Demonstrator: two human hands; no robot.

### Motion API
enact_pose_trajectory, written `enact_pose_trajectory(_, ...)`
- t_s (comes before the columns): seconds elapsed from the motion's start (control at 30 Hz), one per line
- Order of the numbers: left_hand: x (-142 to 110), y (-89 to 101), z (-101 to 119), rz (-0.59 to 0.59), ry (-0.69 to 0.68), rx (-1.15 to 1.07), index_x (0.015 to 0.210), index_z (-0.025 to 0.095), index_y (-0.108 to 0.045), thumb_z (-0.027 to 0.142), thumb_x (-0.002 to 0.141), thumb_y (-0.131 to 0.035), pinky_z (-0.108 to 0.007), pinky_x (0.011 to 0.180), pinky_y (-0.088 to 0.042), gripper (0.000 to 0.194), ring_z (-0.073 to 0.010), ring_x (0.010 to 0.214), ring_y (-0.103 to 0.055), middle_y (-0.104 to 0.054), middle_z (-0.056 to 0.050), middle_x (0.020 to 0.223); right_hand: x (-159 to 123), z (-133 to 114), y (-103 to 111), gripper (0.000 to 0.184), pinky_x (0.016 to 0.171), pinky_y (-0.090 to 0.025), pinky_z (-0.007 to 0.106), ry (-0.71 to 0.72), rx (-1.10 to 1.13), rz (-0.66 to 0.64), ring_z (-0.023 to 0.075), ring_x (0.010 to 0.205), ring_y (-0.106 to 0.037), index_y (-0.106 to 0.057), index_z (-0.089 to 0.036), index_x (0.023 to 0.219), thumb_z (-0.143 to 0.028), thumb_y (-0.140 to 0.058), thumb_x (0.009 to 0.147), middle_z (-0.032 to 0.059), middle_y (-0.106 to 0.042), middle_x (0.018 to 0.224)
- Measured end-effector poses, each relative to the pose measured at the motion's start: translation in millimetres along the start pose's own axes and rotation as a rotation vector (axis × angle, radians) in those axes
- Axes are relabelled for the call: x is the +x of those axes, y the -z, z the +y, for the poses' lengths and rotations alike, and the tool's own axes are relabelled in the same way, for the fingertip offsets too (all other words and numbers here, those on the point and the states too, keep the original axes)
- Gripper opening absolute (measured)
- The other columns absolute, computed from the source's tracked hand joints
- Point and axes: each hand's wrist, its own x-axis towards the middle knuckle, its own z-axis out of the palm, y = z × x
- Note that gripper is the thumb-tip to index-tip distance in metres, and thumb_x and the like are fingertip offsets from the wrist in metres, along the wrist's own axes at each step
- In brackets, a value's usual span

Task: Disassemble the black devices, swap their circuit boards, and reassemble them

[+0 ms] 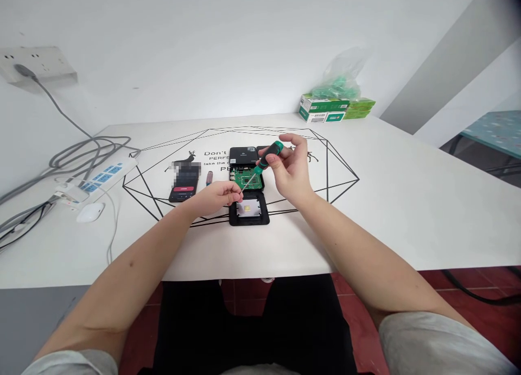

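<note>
My right hand (290,169) is closed round a green and black screwdriver (266,156), held above the table with its thin shaft slanting down to the left. My left hand (217,196) is pinched at the shaft's tip; what it pinches is too small to name. Below the hands lies a green circuit board (249,180). In front of it sits a black square case half (249,209) with a pale pad inside. A black device lid (243,156) lies behind the board.
A black phone (184,190) lies left of the board, a small dark stick (209,178) beside it. At the far left are a white power strip (103,178), grey cables and a white earbud case (90,212). Green boxes (325,108) stand at the back.
</note>
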Motion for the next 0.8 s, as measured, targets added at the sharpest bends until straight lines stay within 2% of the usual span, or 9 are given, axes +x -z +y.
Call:
enact_pose_trajectory(0.2, 3.5, 2.4, -3.8, 0.016, -0.088, 0.361, 0.095, 0.022, -0.072, 0.031, 0.095, -0.058, -0.035, 0.084, -0.054, 0.016, -0.0228, 0.091, -0.067, -0.075, -0.006, 0.103, -5.4, 15.6, -12.4, 0.042, 0.090, -0.065, 0.048, 0.193, -0.146, -0.134, 0.0231, 0.098, -0.077, -0.043, -0.032, 0.132, -0.056, -0.061, 0.103, 0.0070, -0.074, 0.117)
enact_pose_trajectory(0.33, 4.7, 0.7, -2.2, -0.027, -0.094, 0.390, 0.090, 0.022, -0.072, 0.027, 0.094, -0.057, -0.036, 0.088, -0.055, 0.016, -0.0227, 0.094, -0.069, -0.075, -0.005, 0.103, -4.3, 15.4, -23.7, 0.037, 0.092, -0.064, 0.051, 0.252, -0.278, -0.170, 0.0271, 0.106, -0.076, -0.050, -0.029, 0.136, -0.047, -0.061, 0.105, 0.0101, -0.072, 0.123)
enact_pose_trajectory(0.57, 2.8, 0.0, 0.5, -0.007, -0.073, 0.458, 0.089, 0.021, -0.075, 0.028, 0.094, -0.061, -0.038, 0.089, -0.055, 0.016, -0.0202, 0.082, -0.065, -0.072, -0.003, 0.091, -3.4, 13.9, -35.2, 0.036, 0.090, -0.065, 0.048, 0.313, -0.331, -0.230, 0.0254, 0.101, -0.075, -0.055, -0.030, 0.138, -0.041, -0.061, 0.104, 0.0092, -0.074, 0.127)
enact_pose_trajectory(0.67, 2.1, 0.1, 0.5, -0.010, -0.077, 0.463, 0.089, 0.020, -0.074, 0.026, 0.094, -0.060, -0.038, 0.091, -0.054, 0.016, -0.0199, 0.081, -0.065, -0.069, -0.002, 0.084, -4.4, 15.1, -37.3, 0.035, 0.090, -0.065, 0.047, 0.329, -0.325, -0.224, 0.0252, 0.100, -0.075, -0.056, -0.030, 0.137, -0.040, -0.062, 0.104, 0.0087, -0.074, 0.125)
enact_pose_trajectory(0.8, 3.6, 0.1, -0.8, -0.016, -0.073, 0.465, 0.091, 0.020, -0.075, 0.028, 0.094, -0.059, -0.036, 0.084, -0.054, 0.017, -0.0191, 0.078, -0.063, -0.069, -0.002, 0.087, -4.9, 18.2, -39.8, 0.034, 0.086, -0.065, 0.045, 0.338, -0.313, -0.167, 0.0229, 0.092, -0.073, -0.057, -0.030, 0.132, -0.041, -0.066, 0.102, 0.0068, -0.074, 0.118)
